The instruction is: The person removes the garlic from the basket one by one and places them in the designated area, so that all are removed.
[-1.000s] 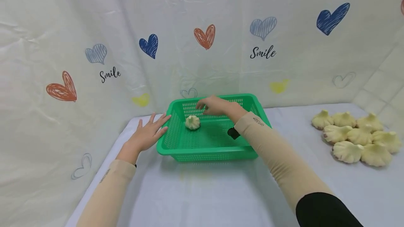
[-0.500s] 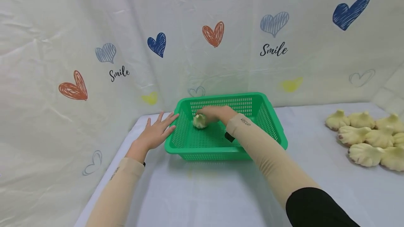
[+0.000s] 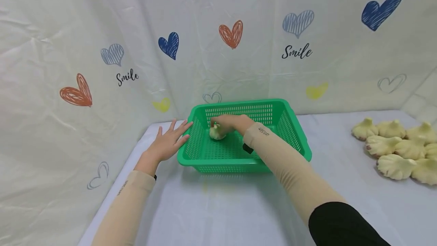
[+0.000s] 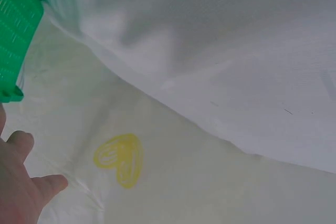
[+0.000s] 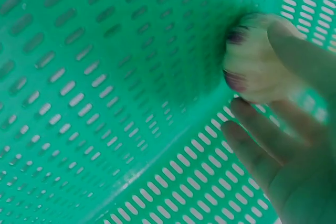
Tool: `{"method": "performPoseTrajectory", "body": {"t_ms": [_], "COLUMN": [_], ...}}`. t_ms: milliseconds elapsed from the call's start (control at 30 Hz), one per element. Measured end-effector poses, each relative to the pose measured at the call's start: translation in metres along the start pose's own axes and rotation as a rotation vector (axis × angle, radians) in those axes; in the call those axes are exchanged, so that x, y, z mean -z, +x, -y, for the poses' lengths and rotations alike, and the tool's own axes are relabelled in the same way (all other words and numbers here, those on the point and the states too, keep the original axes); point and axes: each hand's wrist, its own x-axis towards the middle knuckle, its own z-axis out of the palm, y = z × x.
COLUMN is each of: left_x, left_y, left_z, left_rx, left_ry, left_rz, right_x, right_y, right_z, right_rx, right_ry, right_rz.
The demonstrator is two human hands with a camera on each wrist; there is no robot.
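Note:
A pale garlic bulb (image 3: pixel 216 133) with purple patches stands in the left part of a green plastic basket (image 3: pixel 225 167). My right hand (image 3: pixel 228 123) reaches down into the basket and grips the bulb. In the right wrist view, the thumb lies on one side of the garlic bulb (image 5: pixel 257 61) and fingertips (image 5: pixel 241 109) meet the other. My left hand (image 3: pixel 167 144) has its fingers spread straight, fingertips right at the basket's left rim. Only part of the left hand (image 4: pixel 21 177) shows in the left wrist view, below a corner of the basket (image 4: pixel 18 30).
Several more garlic bulbs (image 3: pixel 396 147) lie in rows on the white-covered table (image 3: pixel 218 215) to the right. Behind the basket hangs a pale sheet (image 3: pixel 194 71) printed with hearts and "Smile".
My right hand has come down from above the basket onto the garlic bulb and taken hold of it. The left hand keeps its place at the rim. The head view has shifted slightly.

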Motion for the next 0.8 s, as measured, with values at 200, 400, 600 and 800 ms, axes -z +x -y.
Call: {"method": "performPoseTrajectory", "body": {"t_ms": [200, 400, 600, 800], "left_x": [0.0, -0.002, -0.002, 0.0], "left_y": [0.001, 0.002, 0.002, -0.001], "left_z": [-0.003, -0.003, -0.002, 0.001], "left_rx": [-0.004, -0.005, 0.0, 0.002], "left_ry": [-0.017, -0.007, 0.002, -0.004], "left_rz": [0.004, 0.008, 0.013, 0.003], "right_x": [-0.002, -0.002, 0.003, 0.007], "right_y": [-0.003, -0.003, -0.011, -0.024], "right_z": [0.002, 0.004, 0.001, -0.006], "right_rx": [0.008, 0.014, 0.05, 0.122], "right_ry": [-0.004, -0.027, -0.008, 0.036], "right_rz": [0.005, 0.016, -0.003, -0.072]}}
